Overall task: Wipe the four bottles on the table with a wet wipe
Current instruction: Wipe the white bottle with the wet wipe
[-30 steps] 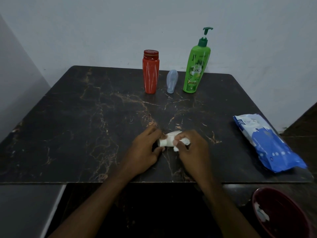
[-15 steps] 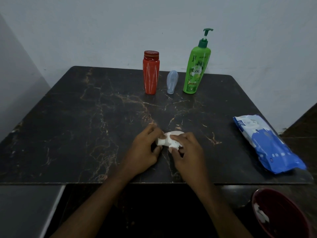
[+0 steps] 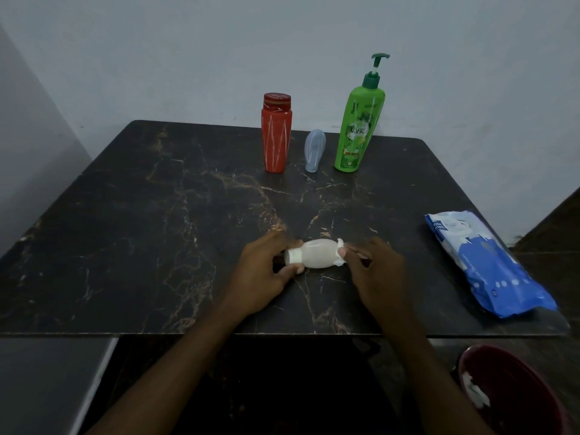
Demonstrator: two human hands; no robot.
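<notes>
Pinching wet wipe [image 3: 340,253], right hand [image 3: 376,273] moved to white bottle [image 3: 317,253] base; left hand [image 3: 260,276] gripping neck

The dark, veined table [image 3: 157,246] is carrying a red bottle [image 3: 276,136], a small blue bottle [image 3: 314,152] and a green pump bottle [image 3: 359,127] sitting in a row around twelve o'clock, while a blue wipes pack [image 3: 489,265] is lying at four o'clock

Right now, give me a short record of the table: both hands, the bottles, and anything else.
Left hand: grips white bottle at its cap end
Right hand: pinches wipe against the bottle's base
Bottle pose: sideways, cap to the left
Back row: red bottle, small blue bottle, green pump bottle
Right side: blue pack of wipes on table
Below table: red bin
</notes>
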